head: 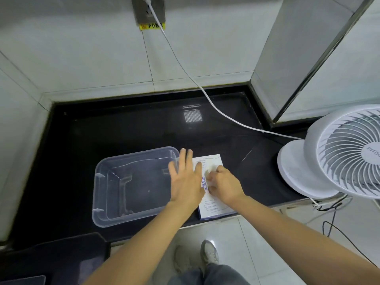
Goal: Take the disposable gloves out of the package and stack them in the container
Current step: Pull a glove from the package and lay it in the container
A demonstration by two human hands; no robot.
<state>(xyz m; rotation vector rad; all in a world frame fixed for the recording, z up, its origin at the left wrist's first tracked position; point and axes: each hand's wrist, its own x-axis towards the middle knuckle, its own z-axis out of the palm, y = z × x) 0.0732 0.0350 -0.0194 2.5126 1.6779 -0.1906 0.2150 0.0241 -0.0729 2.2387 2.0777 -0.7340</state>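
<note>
A white glove package with blue print and glove outlines lies flat on the black counter, near its front edge. My left hand rests flat, fingers straight, across the package's left side and the container's right rim. My right hand has curled fingers pinching at the middle of the package top. A clear plastic container stands just left of the package with nothing visible inside.
A white desk fan stands at the right of the black counter. Its white cable runs across the counter up to a wall socket. A dark object sits at the lower left.
</note>
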